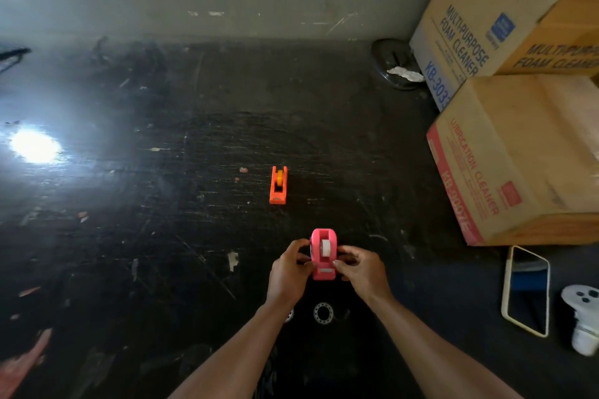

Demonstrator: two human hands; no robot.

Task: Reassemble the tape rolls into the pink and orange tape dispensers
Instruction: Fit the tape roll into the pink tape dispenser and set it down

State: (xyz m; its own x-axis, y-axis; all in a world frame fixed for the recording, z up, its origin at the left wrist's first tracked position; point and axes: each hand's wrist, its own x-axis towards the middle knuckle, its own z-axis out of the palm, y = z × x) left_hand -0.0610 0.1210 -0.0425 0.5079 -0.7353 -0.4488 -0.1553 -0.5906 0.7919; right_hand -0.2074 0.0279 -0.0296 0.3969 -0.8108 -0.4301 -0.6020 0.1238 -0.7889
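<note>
Left hand (pixel 289 269): fingers curled in, thumb and fingertips pressed against the left side of the pink dispenser (pixel 323 254). Right hand (pixel 360 269): likewise curled, fingertips gripping the dispenser's right side near its lower front end. Both hands hold the pink dispenser between them; whether it rests on the dark floor (pixel 162 236) or is lifted just clear cannot be determined.

Pink dispenser: upright, a white tape roll (pixel 325 248) seated in its cradle, cutter end towards the person.

Positions relative to the pink dispenser:
- Orange dispenser (pixel 278 185): beyond it and slightly left, well apart, standing on the floor with a yellow-orange roll (pixel 279 175) in its cradle.
- Small ring-shaped item (pixel 323 313): nearer the person, lying flat on the floor between the forearms. A second, similar item (pixel 288 315) is mostly hidden behind the left wrist.
- Phone (pixel 526 290): to the right, well apart, lying flat, screen up.
- White controller (pixel 583 317): further right, beside the phone.
- Cardboard boxes (pixel 518 159): beyond and to the right, stacked against the wall.
- Dark round object (pixel 393 63) bearing a crumpled white scrap: far beyond, beside the boxes.
</note>
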